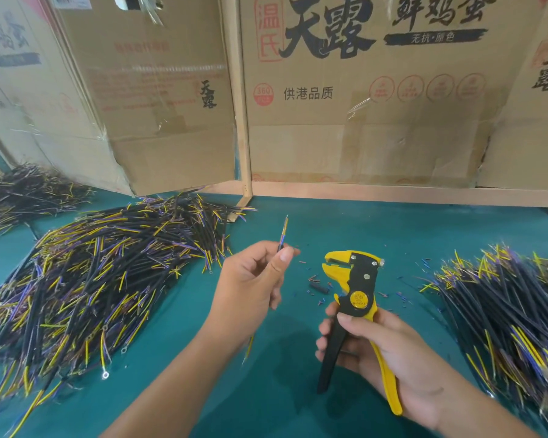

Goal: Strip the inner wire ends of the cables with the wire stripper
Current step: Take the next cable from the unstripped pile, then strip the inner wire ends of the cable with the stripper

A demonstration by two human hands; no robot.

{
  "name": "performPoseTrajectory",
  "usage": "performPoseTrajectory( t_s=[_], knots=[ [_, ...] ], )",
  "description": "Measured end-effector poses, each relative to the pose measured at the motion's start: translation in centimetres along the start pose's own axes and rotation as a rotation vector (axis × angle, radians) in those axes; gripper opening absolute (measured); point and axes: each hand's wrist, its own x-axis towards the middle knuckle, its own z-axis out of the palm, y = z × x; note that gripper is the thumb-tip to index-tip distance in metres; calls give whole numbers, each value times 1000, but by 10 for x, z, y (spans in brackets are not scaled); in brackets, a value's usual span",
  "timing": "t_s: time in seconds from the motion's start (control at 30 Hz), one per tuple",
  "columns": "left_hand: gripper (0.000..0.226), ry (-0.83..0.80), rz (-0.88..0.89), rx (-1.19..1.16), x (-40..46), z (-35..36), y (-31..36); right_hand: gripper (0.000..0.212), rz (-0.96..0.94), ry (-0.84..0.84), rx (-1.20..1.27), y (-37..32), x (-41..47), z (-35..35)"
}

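My left hand [253, 279] pinches a black cable [283, 237] between thumb and fingers. Its thin yellow and blue inner wires point up and away; its other end hangs below the hand. My right hand [367, 349] grips the handles of a yellow and black wire stripper [355, 289], held upright with its jaws open and empty, a short way right of the cable's tip. A big heap of black cables with yellow and purple ends [92, 279] covers the table on the left. Another heap [506, 314] lies on the right.
The green table top [291, 384] carries small bits of cut insulation [317, 284] under the stripper's jaws. Cardboard boxes [361, 90] and a wooden frame [244, 121] wall off the back. A third cable heap [23, 191] lies far left.
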Motion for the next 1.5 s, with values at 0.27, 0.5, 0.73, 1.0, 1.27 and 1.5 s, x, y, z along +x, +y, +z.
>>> performPoseTrajectory(
  t_s=[0.27,0.5,0.73,1.0,1.27,1.5],
  knots=[
    [33,55,-181,-272,3,0,0,27,19,5,15,1,1,1],
    [26,-4,-138,-250,0,1,7,25,48,2,8,2,2,0],
    [33,7,-76,-269,1,-2,9,27,63,-8,-13,3,1,-1],
    [15,-46,19,-251,0,-4,12,28,78,-17,-17,4,1,0],
    [9,-47,119,-160,1,-5,11,26,85,-29,-5,4,0,1],
    [9,-80,161,38,0,-5,11,28,89,-31,-6,3,1,1]
  ],
)
